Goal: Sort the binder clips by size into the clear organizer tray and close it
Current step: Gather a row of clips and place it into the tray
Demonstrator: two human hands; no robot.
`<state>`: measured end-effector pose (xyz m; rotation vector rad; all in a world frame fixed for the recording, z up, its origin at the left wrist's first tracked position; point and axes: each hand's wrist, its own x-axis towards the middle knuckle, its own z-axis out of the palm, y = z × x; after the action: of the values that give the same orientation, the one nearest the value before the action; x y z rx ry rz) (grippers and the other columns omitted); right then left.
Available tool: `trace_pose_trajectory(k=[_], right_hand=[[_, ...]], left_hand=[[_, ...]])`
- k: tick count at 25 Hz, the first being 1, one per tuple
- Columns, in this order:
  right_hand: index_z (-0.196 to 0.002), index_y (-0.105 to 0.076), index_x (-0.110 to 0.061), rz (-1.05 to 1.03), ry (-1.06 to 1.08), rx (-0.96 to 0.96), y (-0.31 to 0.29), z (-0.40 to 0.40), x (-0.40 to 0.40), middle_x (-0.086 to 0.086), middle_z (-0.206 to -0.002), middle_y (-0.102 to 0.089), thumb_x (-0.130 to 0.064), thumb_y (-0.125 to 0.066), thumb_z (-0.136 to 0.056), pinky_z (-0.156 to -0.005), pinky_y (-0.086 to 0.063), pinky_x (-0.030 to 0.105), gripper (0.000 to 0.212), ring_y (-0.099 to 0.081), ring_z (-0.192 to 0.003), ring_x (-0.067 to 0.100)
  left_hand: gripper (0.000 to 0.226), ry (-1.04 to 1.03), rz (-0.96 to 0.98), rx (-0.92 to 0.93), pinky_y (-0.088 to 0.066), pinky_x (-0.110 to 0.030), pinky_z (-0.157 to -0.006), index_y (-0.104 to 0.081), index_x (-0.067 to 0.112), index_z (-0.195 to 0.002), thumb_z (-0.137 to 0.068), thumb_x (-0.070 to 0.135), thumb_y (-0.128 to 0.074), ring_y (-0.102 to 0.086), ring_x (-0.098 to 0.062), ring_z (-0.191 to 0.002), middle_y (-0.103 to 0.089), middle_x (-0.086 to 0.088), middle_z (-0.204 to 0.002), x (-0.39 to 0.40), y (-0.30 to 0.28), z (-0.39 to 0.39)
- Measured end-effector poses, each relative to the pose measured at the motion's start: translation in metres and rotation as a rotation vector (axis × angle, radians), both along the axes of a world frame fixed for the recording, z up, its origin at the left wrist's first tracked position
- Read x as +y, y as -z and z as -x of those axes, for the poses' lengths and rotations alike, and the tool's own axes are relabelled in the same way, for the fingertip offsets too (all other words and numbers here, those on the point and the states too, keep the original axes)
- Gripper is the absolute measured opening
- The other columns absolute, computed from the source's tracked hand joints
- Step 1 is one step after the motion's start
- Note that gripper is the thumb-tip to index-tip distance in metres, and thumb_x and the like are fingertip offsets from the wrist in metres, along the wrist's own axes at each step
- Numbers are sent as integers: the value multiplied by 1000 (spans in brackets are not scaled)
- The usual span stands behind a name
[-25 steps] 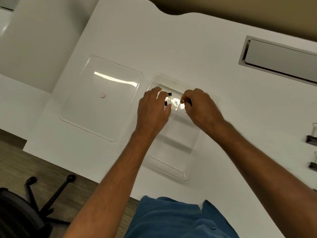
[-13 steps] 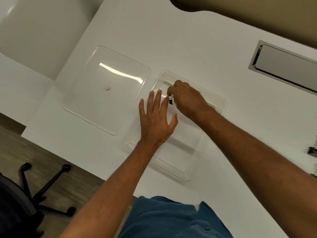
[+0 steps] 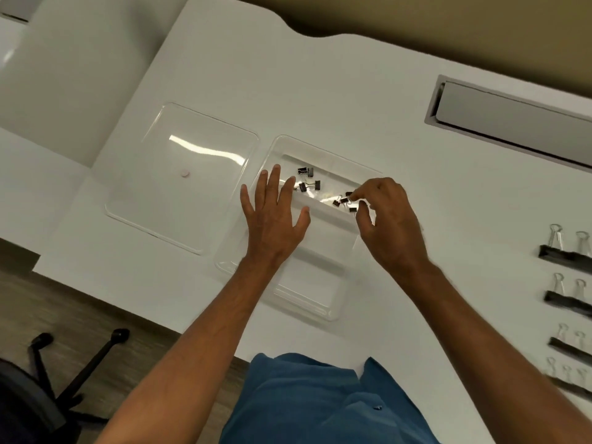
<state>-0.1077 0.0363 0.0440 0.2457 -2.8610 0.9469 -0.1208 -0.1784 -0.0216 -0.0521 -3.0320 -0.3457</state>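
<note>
Now shifted rightward along the tray [image 3: 333,310]: right hand [image 3: 389,224], fingers [image 3: 360,196] pinching a small clip [image 3: 345,200]; left hand [image 3: 274,216] flat, released. Bigger clips [image 3: 565,253] unsorted.

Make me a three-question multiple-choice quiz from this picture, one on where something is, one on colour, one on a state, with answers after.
1. Where do the small binder clips lie?
A. In the far compartment of the organizer tray
B. On the lid
C. On the floor

2. What colour are the bodies of the large binder clips at the table's right edge?
A. Red
B. Black
C. Yellow

3. How is the lid?
A. Closed on the tray
B. Held in the air
C. Off, lying flat to the left of the tray

Answers: 1 A, the clips sit inside the tray's farthest section, near the fingers of both hands. 2 B, dark black bodies with silver wire handles. 3 C, it rests on the table beside the tray, while the left hand lies flat on the tray.
</note>
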Motion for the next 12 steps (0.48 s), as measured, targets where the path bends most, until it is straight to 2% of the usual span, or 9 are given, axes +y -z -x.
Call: trace_pose_trajectory(k=[6, 12], right_hand=[[-105, -66, -20, 19, 216, -16, 0, -91, 67, -6, -111, -57, -6, -57, -93, -80, -52, 33, 21, -52, -110, 14], [-106, -66, -19, -4, 358, -47, 14, -183, 145, -5, -111, -57, -5, -58, -93, -82, -50, 27, 21, -52, -109, 13]], left_hand=[[50, 268, -172, 47, -24, -52, -117, -52, 18, -138, -93, 39, -52, -34, -25, -144, -41, -5, -154, 65, -36, -39], [43, 500, -292, -15, -30, -48, -115, -54, 16, -136, -96, 31, -56, -38, -26, -141, -43, -7, -152, 167, -42, -106]])
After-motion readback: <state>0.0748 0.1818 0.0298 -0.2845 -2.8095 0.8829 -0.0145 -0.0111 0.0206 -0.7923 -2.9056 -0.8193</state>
